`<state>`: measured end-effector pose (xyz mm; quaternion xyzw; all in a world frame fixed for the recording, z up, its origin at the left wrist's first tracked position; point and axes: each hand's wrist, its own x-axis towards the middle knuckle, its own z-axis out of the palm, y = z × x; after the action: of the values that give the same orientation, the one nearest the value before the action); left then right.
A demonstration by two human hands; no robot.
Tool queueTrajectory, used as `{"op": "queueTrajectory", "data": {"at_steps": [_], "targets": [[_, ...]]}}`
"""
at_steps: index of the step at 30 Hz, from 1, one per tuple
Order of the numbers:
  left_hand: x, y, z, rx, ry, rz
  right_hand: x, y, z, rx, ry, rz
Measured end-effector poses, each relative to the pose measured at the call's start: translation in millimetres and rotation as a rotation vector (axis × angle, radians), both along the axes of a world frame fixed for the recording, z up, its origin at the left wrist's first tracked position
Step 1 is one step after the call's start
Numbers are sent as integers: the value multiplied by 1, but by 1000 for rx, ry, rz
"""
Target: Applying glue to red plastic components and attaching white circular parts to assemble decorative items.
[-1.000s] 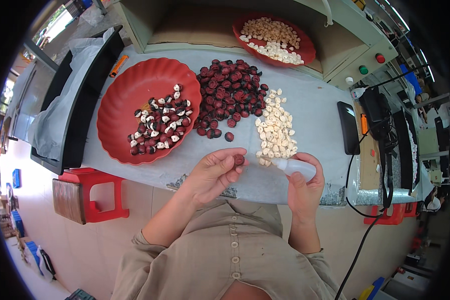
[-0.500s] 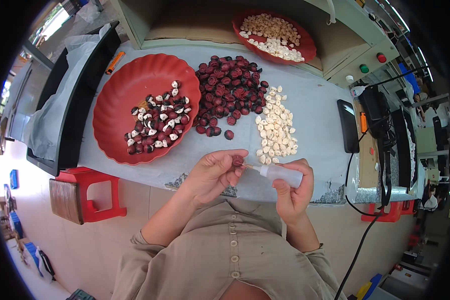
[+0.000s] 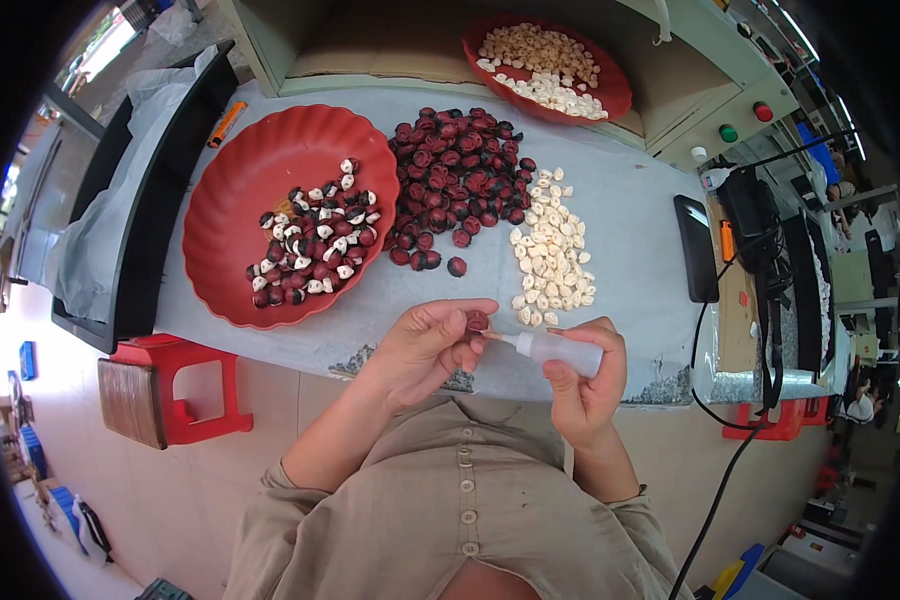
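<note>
Between the fingertips of my left hand (image 3: 425, 350) is a small dark-red rose-shaped piece (image 3: 477, 321). My right hand (image 3: 590, 378) grips a translucent white squeeze bottle (image 3: 562, 352), and its thin nozzle points left, at or very close to the piece. Beyond my hands lies a heap of dark-red and black rose-shaped pieces (image 3: 460, 165). To its right, small cream-coloured pieces (image 3: 552, 255) are spread in a strip. A red scalloped dish (image 3: 232, 220) at the left holds several red pieces with white parts on them (image 3: 320, 245).
A second red dish (image 3: 620, 95) with cream pieces sits inside the pale green cabinet (image 3: 685, 150). At the left stands a black tray (image 3: 150, 225) with an orange marker (image 3: 228, 124) beside it. A phone (image 3: 696, 248) and black cables (image 3: 765, 290) lie at the right. Red stools (image 3: 200, 390) stand below.
Both hands keep nearly the same place and hold. The nozzle and the rose-shaped piece have shifted very slightly against each other. The table things sit a touch further left in view.
</note>
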<state>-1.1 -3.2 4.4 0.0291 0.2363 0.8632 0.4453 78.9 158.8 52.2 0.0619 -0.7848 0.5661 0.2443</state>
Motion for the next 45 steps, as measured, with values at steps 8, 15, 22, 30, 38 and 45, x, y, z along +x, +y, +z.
{"op": "queueTrajectory", "data": {"at_steps": [8, 15, 22, 30, 38, 45], "targets": [[-1, 0, 2, -6, 7, -9, 0, 1, 1, 40, 2, -13], [0, 0, 2, -2, 2, 4, -1, 1, 2, 151, 77, -25], [0, 0, 3, -17, 7, 8, -2, 0, 5, 248, 153, -47], [0, 0, 3, -30, 18, 10, -1, 3, 15, 371, 150, -45], [0, 0, 4, -44, 42, 12, 2, 7, 20, 323, 76, -18], [0, 0, 5, -32, 6, -19, 2, 1, 8, -205, -81, -37]]}}
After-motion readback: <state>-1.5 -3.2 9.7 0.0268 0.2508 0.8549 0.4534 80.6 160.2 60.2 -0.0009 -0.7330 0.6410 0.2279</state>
